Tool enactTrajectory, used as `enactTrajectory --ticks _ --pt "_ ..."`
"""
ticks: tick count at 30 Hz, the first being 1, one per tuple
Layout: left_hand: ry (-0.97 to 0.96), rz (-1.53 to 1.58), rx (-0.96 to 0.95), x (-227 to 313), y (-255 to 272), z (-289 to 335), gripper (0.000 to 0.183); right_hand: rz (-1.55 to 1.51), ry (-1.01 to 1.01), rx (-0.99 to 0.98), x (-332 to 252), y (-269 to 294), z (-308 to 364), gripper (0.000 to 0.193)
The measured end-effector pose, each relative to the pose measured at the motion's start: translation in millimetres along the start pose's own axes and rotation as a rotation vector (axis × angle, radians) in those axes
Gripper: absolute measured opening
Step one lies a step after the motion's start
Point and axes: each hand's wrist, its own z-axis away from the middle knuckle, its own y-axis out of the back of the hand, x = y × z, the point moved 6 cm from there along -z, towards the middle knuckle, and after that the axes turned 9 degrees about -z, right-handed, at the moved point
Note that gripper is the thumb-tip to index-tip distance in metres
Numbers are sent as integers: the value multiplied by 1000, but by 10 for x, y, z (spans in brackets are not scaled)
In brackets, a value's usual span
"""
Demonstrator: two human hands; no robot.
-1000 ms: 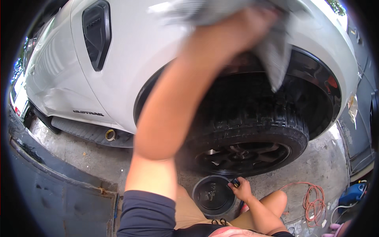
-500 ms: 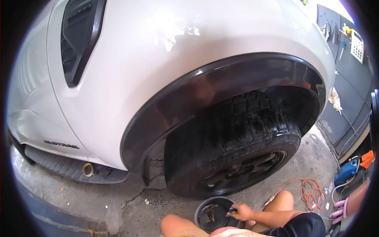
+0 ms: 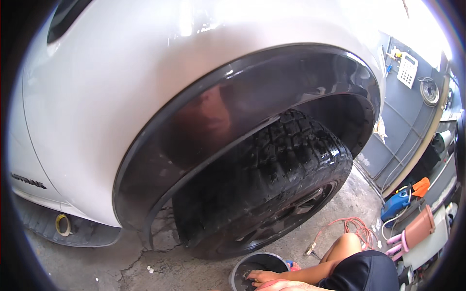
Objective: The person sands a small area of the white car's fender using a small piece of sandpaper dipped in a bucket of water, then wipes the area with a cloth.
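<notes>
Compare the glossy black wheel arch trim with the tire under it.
The wheel arch trim is smooth and mirror-glossy, showing reflections; the tire is matte with chunky, knobbly tread. The trim curves as a thin band on the white body; the tire is thick and sits on the concrete floor. Both are black.

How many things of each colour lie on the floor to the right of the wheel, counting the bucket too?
Dark grey: 1, the bucket that the hand reaches into
Orange: 1, the coiled cord
Blue: 1, the blue machine
Total: 3
</notes>
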Motion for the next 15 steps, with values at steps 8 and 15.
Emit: enactTrajectory --ticks 8,15 --pt "-2 -8 -64 -172 -446 -134 61 110 -535 -521 539 -424 -211 55" --pt "12 -6 -83 -182 -844 -252 63 415 -98 -251 164 -232 -354 68"
